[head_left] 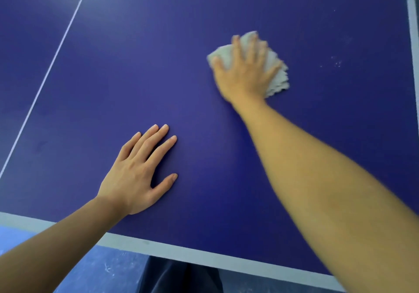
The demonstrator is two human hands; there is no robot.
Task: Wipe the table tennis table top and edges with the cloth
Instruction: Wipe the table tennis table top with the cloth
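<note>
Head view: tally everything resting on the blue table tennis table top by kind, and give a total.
Crumpled whitish cloth: 1
Bare hands: 2, the left hand flat on the blue table tennis table top, the right hand pressing on the cloth
Total: 3

Deep violet-blue, plain and matte, across the whole worktop (pixel 204 9), hazier and paler toward the upper left of the frame. Crossed at the left by a thin white line (pixel 48 72), slanting from the top down to the left edge. Pale grey-white for the bottom border band (pixel 181 250) and the right border band (pixel 411 20). Off-white, faintly greenish cloth (pixel 275 78) right of centre, ribbed at its lower right fringe. Tiny whitish specks (pixel 337 62) just right of it. Lighter blue floor (pixel 102 267) at lower left, streaked with pale scuffs; dark navy fabric (pixel 176 277) at bottom centre.
</note>
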